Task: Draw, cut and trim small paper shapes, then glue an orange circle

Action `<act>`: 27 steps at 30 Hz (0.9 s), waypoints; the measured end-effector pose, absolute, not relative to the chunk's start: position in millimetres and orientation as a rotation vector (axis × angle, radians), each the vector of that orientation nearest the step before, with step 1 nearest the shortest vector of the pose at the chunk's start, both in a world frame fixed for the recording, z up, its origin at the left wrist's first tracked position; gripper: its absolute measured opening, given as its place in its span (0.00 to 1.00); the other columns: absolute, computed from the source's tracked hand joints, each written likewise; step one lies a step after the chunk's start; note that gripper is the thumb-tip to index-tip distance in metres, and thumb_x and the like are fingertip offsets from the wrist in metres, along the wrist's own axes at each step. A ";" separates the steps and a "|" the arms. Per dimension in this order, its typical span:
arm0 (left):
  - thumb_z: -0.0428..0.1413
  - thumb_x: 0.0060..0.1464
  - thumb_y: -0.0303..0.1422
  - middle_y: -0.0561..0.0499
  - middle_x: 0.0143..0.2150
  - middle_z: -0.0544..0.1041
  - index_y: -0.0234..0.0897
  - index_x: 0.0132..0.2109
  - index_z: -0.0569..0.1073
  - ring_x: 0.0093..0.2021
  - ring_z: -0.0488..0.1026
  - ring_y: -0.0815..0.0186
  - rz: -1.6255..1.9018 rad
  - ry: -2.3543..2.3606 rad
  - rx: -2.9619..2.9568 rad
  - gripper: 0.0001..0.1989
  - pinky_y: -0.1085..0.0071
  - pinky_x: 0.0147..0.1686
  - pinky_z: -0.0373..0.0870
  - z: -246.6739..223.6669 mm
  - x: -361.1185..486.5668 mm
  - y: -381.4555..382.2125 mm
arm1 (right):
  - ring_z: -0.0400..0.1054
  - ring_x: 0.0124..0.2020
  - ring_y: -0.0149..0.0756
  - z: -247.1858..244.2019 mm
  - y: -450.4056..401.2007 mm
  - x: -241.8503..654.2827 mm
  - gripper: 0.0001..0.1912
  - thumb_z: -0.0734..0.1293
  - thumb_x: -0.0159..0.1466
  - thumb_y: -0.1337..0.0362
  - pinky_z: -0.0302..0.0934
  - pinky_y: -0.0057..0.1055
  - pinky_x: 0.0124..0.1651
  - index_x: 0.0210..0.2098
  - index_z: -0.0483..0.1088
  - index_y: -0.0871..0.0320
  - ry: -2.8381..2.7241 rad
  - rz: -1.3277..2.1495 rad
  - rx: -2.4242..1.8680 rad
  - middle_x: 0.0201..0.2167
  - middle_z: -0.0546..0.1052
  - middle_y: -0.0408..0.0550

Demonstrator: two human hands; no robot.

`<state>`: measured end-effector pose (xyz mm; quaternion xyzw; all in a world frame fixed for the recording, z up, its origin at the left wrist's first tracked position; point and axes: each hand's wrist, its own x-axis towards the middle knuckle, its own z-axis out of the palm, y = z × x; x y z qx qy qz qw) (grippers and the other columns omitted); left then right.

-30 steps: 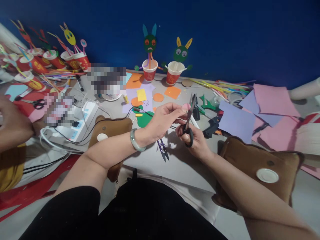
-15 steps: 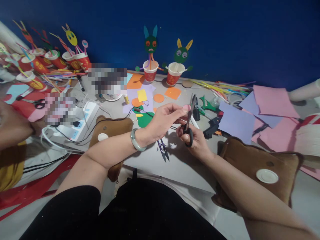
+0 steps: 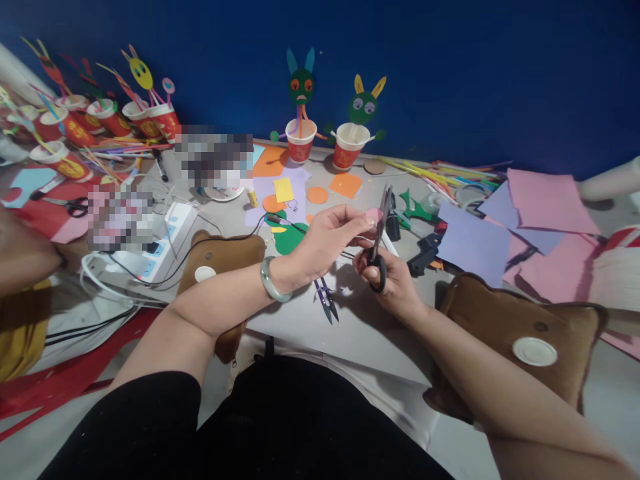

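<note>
A small pink paper piece [image 3: 374,215] is pinched between the thumb and fingertips of the left hand [image 3: 327,243]; this grip is closed on the paper. A pair of black-handled scissors [image 3: 381,230] is gripped by the right hand [image 3: 397,283], with the handle loops enclosed by the fingers and the blades directed upward, just beside the paper. Both items are held above the table [image 3: 360,330]. A bracelet [image 3: 275,280] is worn on the left wrist. Below the hands, thread snips [image 3: 327,311] are laid flat, with the points directed toward the person. To the left of the left hand, a green paper shape [image 3: 290,241] is partly covered by that hand. Farther back, a yellow paper piece [image 3: 283,191] is placed partly over a lilac sheet [image 3: 259,183], and an orange paper disc [image 3: 317,195] is placed near it. To the right, a black glue gun [image 3: 424,255] is located near lilac paper [image 3: 473,243], and pink paper [image 3: 545,200] is spread beyond it. A brown cushion [image 3: 485,313] is positioned under the right forearm, with a white disc [image 3: 535,351] set on it. Near the blue wall [image 3: 450,73], two red paper cups are stood upright, one [image 3: 300,147] fitted with a blue-eared green head and the other [image 3: 347,153] with a yellow-eared one.
</note>
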<state>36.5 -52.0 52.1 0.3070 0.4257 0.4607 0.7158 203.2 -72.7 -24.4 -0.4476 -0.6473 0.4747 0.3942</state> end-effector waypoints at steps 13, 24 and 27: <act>0.61 0.65 0.23 0.54 0.28 0.75 0.36 0.29 0.72 0.29 0.73 0.74 1.028 0.900 0.675 0.15 0.72 0.39 0.76 48.9 35.6 -50.1 | 0.64 0.31 0.40 -23.9 -73.1 203.9 0.35 0.72 0.56 0.27 0.60 0.37 0.36 0.27 0.66 0.53 -1.643 1.221 -1.115 0.26 0.70 0.45; 0.60 0.65 0.23 0.56 0.28 0.75 0.35 0.30 0.72 0.28 0.74 0.77 1.032 0.918 0.689 0.14 0.78 0.36 0.76 49.0 35.7 -50.2 | 0.62 0.29 0.37 -25.0 -71.9 202.9 0.36 0.71 0.57 0.26 0.59 0.36 0.36 0.26 0.67 0.54 -1.639 1.203 -1.102 0.26 0.70 0.45; 0.60 0.65 0.22 0.56 0.28 0.75 0.34 0.29 0.71 0.28 0.75 0.77 1.035 0.902 0.688 0.14 0.79 0.36 0.77 49.1 35.3 -50.0 | 0.62 0.29 0.36 -24.4 -71.6 203.1 0.36 0.71 0.57 0.26 0.60 0.36 0.35 0.27 0.66 0.54 -1.646 1.209 -1.101 0.26 0.69 0.44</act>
